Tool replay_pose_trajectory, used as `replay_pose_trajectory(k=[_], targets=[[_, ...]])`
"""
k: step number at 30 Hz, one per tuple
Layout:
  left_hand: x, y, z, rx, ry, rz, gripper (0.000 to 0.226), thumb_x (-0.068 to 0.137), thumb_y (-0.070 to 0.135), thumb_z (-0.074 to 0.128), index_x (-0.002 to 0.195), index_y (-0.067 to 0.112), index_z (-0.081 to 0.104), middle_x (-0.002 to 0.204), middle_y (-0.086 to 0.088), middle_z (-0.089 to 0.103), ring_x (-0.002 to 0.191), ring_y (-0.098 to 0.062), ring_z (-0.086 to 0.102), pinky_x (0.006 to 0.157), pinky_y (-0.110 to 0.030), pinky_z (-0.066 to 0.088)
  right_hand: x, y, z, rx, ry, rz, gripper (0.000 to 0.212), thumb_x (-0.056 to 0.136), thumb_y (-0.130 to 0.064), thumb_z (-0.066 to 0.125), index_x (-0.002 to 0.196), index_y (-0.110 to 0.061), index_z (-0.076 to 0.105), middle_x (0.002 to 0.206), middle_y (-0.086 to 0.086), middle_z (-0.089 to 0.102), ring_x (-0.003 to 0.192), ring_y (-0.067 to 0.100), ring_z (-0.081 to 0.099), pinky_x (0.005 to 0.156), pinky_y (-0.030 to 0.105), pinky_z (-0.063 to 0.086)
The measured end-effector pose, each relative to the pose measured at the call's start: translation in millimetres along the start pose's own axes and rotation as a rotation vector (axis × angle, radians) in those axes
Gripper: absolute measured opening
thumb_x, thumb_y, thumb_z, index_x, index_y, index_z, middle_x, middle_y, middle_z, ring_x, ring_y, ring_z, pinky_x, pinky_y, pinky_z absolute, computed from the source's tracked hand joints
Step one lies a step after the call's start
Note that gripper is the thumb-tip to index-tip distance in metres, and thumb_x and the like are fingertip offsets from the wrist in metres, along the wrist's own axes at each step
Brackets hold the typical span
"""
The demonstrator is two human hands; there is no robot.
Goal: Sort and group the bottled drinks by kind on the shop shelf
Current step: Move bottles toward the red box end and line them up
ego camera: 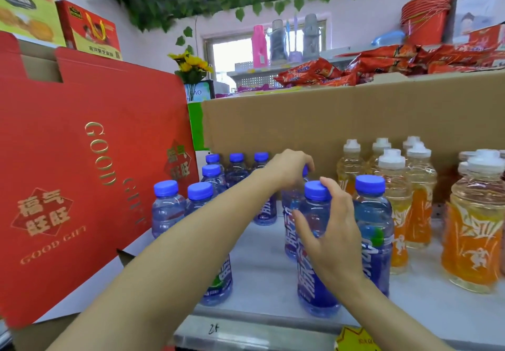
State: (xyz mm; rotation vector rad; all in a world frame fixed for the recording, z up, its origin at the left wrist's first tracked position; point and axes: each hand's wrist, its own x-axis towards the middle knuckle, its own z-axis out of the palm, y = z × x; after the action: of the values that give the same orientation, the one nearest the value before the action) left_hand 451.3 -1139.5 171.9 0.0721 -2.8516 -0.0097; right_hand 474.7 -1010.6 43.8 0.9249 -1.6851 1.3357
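Observation:
Several blue-capped bottles of blue drink (166, 208) stand on the left and middle of the white shelf (262, 268). To their right stand several white-capped bottles of orange drink (474, 236). My left hand (291, 169) reaches to the back and grips the cap of a blue bottle (292, 203) that it mostly hides. My right hand (332, 230) curls round a front blue bottle (314, 282), thumb on its body and fingers at its cap. Another blue bottle (374, 230) stands just right of it.
A red gift box (82, 175) leans at the left of the shelf. A brown cardboard wall (328, 121) closes the back, with red snack packets (382, 66) piled above. A yellow price tag (355, 339) hangs on the shelf's front edge.

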Motion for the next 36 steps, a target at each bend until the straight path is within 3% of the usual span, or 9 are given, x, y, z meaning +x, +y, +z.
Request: replay_pose_trajectory(k=[5, 7, 9, 12, 16, 22, 27, 32, 36], targets=[[8.1, -10.0, -17.8, -0.171, -0.094, -0.043, 0.029, 0.087, 0.021, 0.075, 0.116, 0.016, 0.069, 0.087, -0.005, 0.067, 0.062, -0.019, 0.059, 0.076, -0.039, 0.059, 1.5, -0.6, 2.1, -0.01, -0.005, 0.015, 0.068, 0.086, -0.024, 0.075, 0.143, -0.016, 0.037, 0.131, 0.003, 0.05, 0.115, 0.016, 0.054, 0.082, 0.022, 0.048], [11.7, -11.9, -20.9, -0.172, -0.132, -0.044, 0.009, 0.083, 0.017, 0.077, 0.084, 0.014, 0.068, 0.075, -0.009, 0.067, 0.057, -0.022, 0.058, 0.073, -0.048, 0.061, 1.3, -1.9, 2.1, -0.011, -0.005, 0.019, 0.069, 0.086, -0.024, 0.075, 0.142, -0.018, 0.036, 0.131, 0.003, 0.049, 0.114, 0.015, 0.054, 0.081, 0.022, 0.049], [15.4, -12.5, -21.9, -0.159, -0.134, -0.043, 0.017, 0.08, 0.017, 0.079, 0.07, 0.014, 0.065, 0.067, -0.01, 0.067, 0.054, -0.023, 0.059, 0.07, -0.05, 0.062, 1.6, -2.6, 1.8, -0.02, -0.003, 0.016, 0.069, 0.086, -0.024, 0.075, 0.142, -0.018, 0.035, 0.13, 0.003, 0.05, 0.113, 0.016, 0.055, 0.082, 0.021, 0.048], [25.5, -19.3, -23.3, -0.135, -0.136, -0.088, 0.02, 0.078, 0.023, 0.084, 0.087, 0.009, 0.074, 0.082, -0.012, 0.075, 0.055, -0.021, 0.067, 0.075, -0.044, 0.062, 1.4, -3.6, 1.1, -0.021, -0.009, 0.022, 0.07, 0.085, -0.024, 0.076, 0.142, -0.017, 0.035, 0.13, 0.004, 0.05, 0.113, 0.016, 0.055, 0.085, 0.02, 0.047], [44.6, -33.0, -21.4, -0.118, -0.153, -0.163, 0.031, 0.078, 0.024, 0.087, 0.1, 0.006, 0.074, 0.097, -0.012, 0.075, 0.081, -0.029, 0.075, 0.081, -0.046, 0.062, -0.4, -4.3, 0.4, -0.027, -0.005, 0.035, 0.068, 0.085, -0.027, 0.075, 0.141, -0.017, 0.037, 0.13, 0.004, 0.051, 0.115, 0.011, 0.051, 0.088, 0.016, 0.043], [57.5, -45.1, -19.5, -0.115, -0.19, -0.204, 0.037, 0.079, 0.025, 0.086, 0.109, 0.008, 0.072, 0.104, -0.007, 0.071, 0.084, -0.027, 0.075, 0.085, -0.042, 0.061, 1.4, -4.5, 2.2, 0.008, -0.015, 0.052, 0.063, 0.087, -0.039, 0.065, 0.14, -0.02, 0.036, 0.129, 0.004, 0.052, 0.111, 0.001, 0.045, 0.089, -0.004, 0.032], [54.0, -47.5, -17.5, -0.049, -0.172, -0.171, 0.04, 0.081, 0.029, 0.084, 0.112, 0.008, 0.07, 0.089, -0.002, 0.069, 0.078, -0.024, 0.071, 0.079, -0.037, 0.059, 0.4, -3.4, 2.8, 0.009, 0.0, 0.048, 0.064, 0.085, -0.036, 0.065, 0.14, -0.021, 0.036, 0.13, 0.002, 0.052, 0.113, 0.006, 0.048, 0.087, 0.011, 0.042], [31.4, -63.0, -39.0, 0.082, -0.28, -0.116, 0.08, 0.083, 0.05, 0.077, 0.152, 0.031, 0.04, 0.145, 0.0, 0.054, 0.127, -0.026, 0.055, 0.107, -0.045, 0.045, 0.4, -4.2, 7.8, 0.04, 0.005, 0.045, 0.063, 0.086, -0.033, 0.068, 0.14, -0.019, 0.038, 0.131, 0.004, 0.052, 0.116, 0.013, 0.051, 0.09, 0.02, 0.044], [-8.4, -99.4, -79.8, 0.205, -0.33, -0.169, 0.069, 0.083, 0.052, 0.075, 0.144, 0.031, 0.051, 0.141, 0.005, 0.057, 0.126, -0.022, 0.054, 0.107, -0.037, 0.042, 1.4, -9.8, 20.5, 0.068, -0.016, 0.036, 0.061, 0.086, -0.029, 0.069, 0.139, -0.011, 0.044, 0.127, 0.006, 0.054, 0.113, 0.01, 0.049, 0.092, 0.001, 0.032]])
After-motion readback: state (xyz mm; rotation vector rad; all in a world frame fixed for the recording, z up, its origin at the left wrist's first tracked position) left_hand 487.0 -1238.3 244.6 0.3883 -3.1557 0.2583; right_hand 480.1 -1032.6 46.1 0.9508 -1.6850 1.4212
